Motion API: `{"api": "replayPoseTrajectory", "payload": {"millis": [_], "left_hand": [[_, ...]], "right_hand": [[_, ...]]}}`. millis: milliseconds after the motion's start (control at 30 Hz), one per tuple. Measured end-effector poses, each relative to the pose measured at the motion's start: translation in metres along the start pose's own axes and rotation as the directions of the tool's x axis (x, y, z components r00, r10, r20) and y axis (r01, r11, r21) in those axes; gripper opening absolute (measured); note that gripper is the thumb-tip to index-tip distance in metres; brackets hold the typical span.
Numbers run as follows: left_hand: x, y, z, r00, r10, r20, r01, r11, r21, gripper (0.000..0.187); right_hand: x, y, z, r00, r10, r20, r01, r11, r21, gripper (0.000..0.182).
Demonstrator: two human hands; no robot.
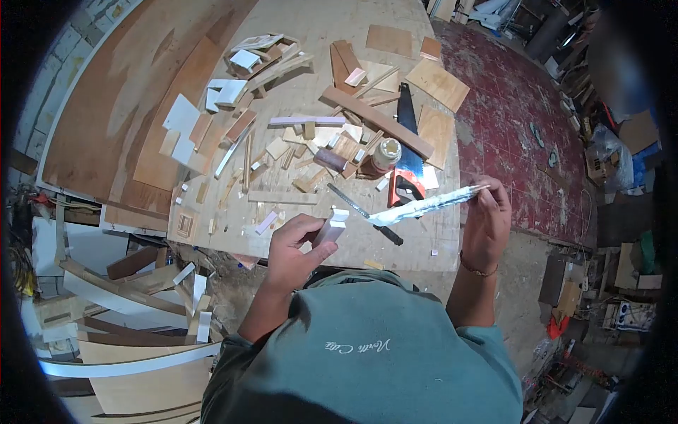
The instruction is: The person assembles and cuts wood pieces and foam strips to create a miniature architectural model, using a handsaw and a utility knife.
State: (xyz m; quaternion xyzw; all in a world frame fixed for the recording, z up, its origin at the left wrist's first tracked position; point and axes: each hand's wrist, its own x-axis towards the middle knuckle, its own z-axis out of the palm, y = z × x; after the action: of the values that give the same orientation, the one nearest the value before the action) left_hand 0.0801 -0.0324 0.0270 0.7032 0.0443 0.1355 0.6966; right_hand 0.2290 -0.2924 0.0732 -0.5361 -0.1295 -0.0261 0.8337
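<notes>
Near the front edge of the workbench, my left hand (293, 252) is closed around a small wooden block (330, 230) with a white upper end. My right hand (492, 215) pinches the right end of a long, thin stick (424, 206) coated in white, its other end pointing left toward the block without touching it. Beneath and behind the stick lies a handsaw (407, 141) with an orange and black handle. A jar (386, 155) with an open top stands left of the saw. A dark, narrow rasp-like tool (347, 200) lies between the block and the stick.
Wood scraps (311, 152) and a long brown board (378, 121) lie across the workbench (282, 244). Thin plywood pieces (438, 83) are at its far right. Large brown sheets (106, 106) lean at the left, and curved boards (134, 304) are piled below them.
</notes>
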Motion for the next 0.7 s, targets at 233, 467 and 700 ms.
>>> {"api": "replayPoseTrajectory", "payload": {"millis": [233, 467, 700], "left_hand": [[-0.005, 0.014, -0.024, 0.997, 0.055, 0.060, -0.061, 0.991, 0.116, 0.035], [-0.009, 0.016, -0.049, 0.991, 0.071, 0.112, -0.086, 0.986, 0.140, 0.035], [-0.008, 0.018, -0.065, 0.988, 0.060, 0.144, -0.076, 0.991, 0.108, 0.034]], "right_hand": [[-0.030, 0.001, 0.027, 0.997, -0.073, 0.012, 0.074, 0.993, -0.089, 0.013], [-0.047, 0.009, 0.050, 0.997, -0.072, 0.014, 0.073, 0.990, -0.123, 0.012], [-0.057, 0.011, 0.072, 0.992, -0.122, 0.028, 0.125, 0.973, -0.192, 0.010]]}}
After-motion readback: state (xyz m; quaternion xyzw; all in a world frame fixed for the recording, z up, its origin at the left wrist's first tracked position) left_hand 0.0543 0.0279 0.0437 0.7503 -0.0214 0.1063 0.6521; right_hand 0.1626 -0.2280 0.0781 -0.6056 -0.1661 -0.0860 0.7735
